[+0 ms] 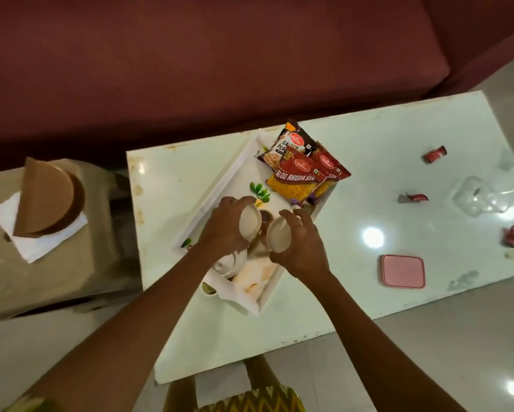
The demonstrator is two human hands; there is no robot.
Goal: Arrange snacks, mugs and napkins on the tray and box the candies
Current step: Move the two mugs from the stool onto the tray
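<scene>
Glossy pale-green desk (398,138) stands before a maroon sofa (190,69); over its white rectangular tray (220,185), left hand (223,227) and right hand (301,245) each clasp a beige ceramic mug (249,223).

A single head-worn wide-angle view looks steeply down and forward from above the white table (398,150), near enough that both forearms reach in from the bottom edge. The table runs obliquely across the centre; a maroon sofa (190,55) fills the top, pale floor the bottom corners.
</scene>
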